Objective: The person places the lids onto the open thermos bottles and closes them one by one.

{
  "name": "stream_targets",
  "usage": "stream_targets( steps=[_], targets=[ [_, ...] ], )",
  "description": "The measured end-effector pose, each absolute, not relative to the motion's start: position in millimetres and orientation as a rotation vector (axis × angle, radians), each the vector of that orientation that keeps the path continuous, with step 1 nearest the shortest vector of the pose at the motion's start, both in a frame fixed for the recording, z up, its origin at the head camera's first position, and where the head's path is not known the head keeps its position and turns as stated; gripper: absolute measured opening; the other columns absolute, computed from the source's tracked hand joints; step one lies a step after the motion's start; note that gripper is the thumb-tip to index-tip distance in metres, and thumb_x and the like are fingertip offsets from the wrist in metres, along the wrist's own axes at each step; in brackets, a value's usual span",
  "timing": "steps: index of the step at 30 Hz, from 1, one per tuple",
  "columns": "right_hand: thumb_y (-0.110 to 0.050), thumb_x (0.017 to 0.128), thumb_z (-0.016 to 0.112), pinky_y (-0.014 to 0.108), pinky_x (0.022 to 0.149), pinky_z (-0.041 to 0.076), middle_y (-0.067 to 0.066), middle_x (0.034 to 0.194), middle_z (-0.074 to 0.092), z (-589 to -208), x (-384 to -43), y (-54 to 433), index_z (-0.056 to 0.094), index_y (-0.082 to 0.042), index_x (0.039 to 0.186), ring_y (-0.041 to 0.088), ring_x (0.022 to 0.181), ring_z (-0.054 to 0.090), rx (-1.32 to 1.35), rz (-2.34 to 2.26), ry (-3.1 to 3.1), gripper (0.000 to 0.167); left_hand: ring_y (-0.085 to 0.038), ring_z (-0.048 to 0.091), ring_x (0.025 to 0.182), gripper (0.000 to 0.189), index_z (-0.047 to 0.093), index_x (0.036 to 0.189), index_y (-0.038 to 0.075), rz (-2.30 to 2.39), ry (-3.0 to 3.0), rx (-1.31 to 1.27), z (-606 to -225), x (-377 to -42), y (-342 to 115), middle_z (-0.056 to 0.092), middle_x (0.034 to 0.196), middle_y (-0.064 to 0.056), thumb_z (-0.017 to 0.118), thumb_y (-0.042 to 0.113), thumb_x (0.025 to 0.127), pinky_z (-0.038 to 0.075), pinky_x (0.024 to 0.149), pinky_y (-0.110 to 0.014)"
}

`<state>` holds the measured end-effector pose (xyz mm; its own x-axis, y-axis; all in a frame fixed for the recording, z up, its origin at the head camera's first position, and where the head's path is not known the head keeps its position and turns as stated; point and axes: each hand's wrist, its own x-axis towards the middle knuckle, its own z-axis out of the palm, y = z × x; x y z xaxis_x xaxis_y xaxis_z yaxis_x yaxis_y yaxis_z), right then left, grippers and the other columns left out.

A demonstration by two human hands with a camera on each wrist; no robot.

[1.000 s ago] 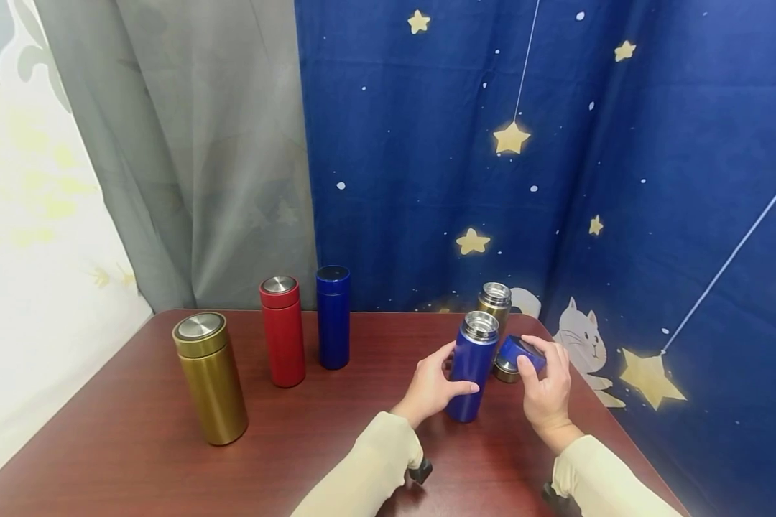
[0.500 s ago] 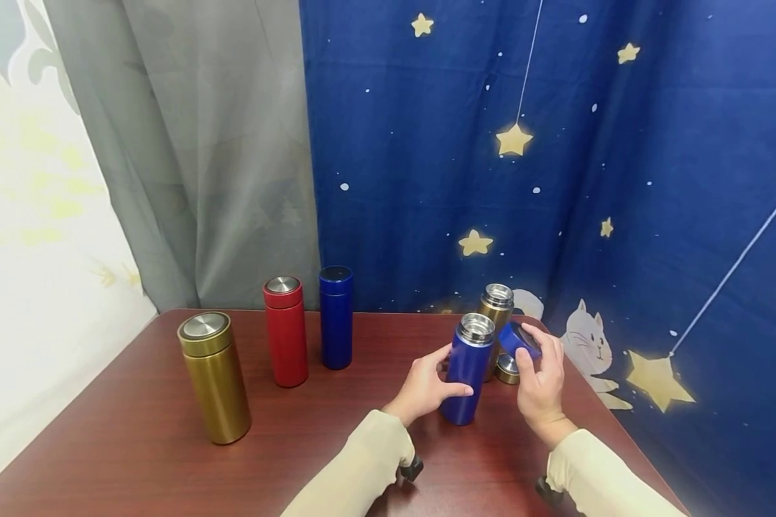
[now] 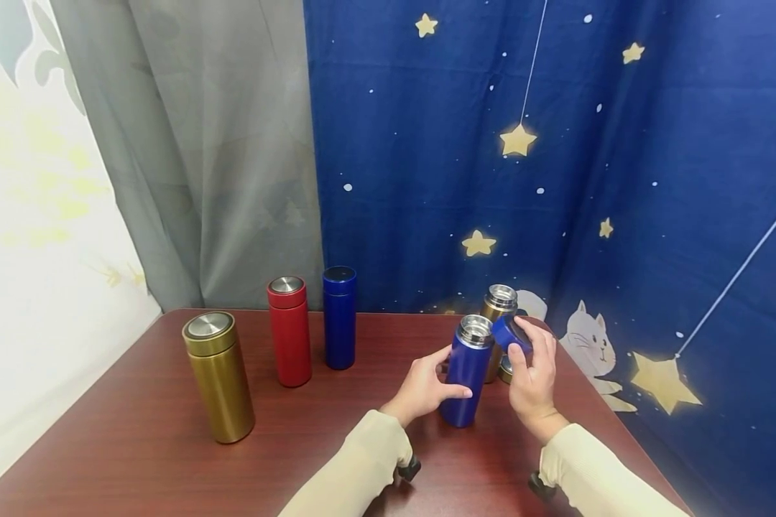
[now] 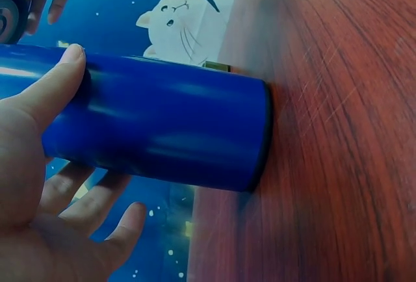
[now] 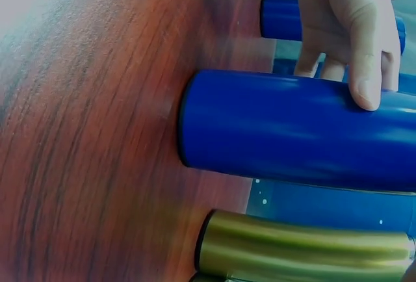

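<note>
Lidless blue flask [image 3: 465, 385] is standing upright toward the right edge of the counter [image 3: 278, 438]; your left grip [image 3: 428, 390] is clasping its side. Your right grip [image 3: 533, 379] is pinching the tilted blue lid [image 3: 506, 334] just beside its mouth. A lidless gold flask [image 3: 496, 310] is standing behind, near the far right corner.

- The head view looks forward and down from farthest back, the starry curtain [image 3: 440, 165] toward one o'clock, the tabletop [image 3: 168, 459] toward six.
- The left wrist view peers in close and sideways, tabletop at three o'clock.
- The right wrist view, also close, has it at nine.
- I see the left hand [image 3: 423, 388] and lidless blue bottle [image 3: 468, 370] in all three.
</note>
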<state>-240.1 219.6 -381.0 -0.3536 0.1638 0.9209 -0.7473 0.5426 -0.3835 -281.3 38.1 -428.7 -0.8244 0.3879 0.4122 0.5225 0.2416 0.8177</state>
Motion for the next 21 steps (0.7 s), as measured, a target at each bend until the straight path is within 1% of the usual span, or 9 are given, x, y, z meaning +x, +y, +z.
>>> stream_targets(
  steps=[5, 11, 15, 18, 21],
  targets=[
    [-0.011, 0.096, 0.056, 0.017, 0.096, 0.032, 0.035, 0.115, 0.049, -363.4, -225.1, 203.0, 0.056, 0.013, 0.121, 0.015, 0.113, 0.042, 0.536, 1.035, -1.665, 0.035, -0.011, 0.066, 0.095, 0.082, 0.049, 0.144, 0.015, -1.615, -2.397, -0.890, -426.9, -281.7, 35.6, 0.066, 0.120, -0.001, 0.087, 0.029, 0.072, 0.054, 0.082, -0.028],
    [-0.003, 0.091, 0.057, 0.018, 0.095, 0.033, 0.037, 0.113, 0.048, -352.9, -220.8, 192.7, 0.054, 0.016, 0.121, 0.017, 0.113, 0.042, 0.575, 1.055, -1.692, 0.035, -0.013, 0.067, 0.096, 0.082, 0.049, 0.143, 0.014, -1.601, -2.430, -0.903, -423.1, -280.4, 31.9, 0.066, 0.119, -0.003, 0.087, 0.029, 0.072, 0.055, 0.083, -0.033],
    [0.002, 0.087, 0.057, 0.019, 0.096, 0.032, 0.036, 0.115, 0.048, -349.9, -223.6, 189.3, 0.053, 0.015, 0.122, 0.022, 0.112, 0.042, 0.597, 1.056, -1.690, 0.037, -0.013, 0.067, 0.096, 0.083, 0.048, 0.144, 0.015, -1.597, -2.448, -0.907, -421.9, -279.9, 29.9, 0.066, 0.119, -0.003, 0.087, 0.029, 0.072, 0.055, 0.083, -0.037],
    [0.004, 0.086, 0.059, 0.020, 0.097, 0.032, 0.036, 0.116, 0.049, -349.9, -227.4, 188.0, 0.053, 0.015, 0.122, 0.026, 0.112, 0.042, 0.606, 1.060, -1.687, 0.038, -0.013, 0.067, 0.095, 0.083, 0.048, 0.144, 0.016, -1.590, -2.454, -0.915, -421.5, -279.9, 28.7, 0.066, 0.119, -0.003, 0.087, 0.029, 0.072, 0.056, 0.082, -0.034],
    [0.003, 0.086, 0.060, 0.020, 0.097, 0.032, 0.033, 0.118, 0.049, -355.0, -235.4, 189.7, 0.054, 0.012, 0.124, 0.026, 0.113, 0.041, 0.611, 1.077, -1.697, 0.040, -0.011, 0.067, 0.094, 0.083, 0.048, 0.144, 0.016, -1.581, -2.458, -0.921, -421.1, -279.6, 27.0, 0.066, 0.117, -0.002, 0.087, 0.029, 0.072, 0.055, 0.081, -0.030]
  ],
)
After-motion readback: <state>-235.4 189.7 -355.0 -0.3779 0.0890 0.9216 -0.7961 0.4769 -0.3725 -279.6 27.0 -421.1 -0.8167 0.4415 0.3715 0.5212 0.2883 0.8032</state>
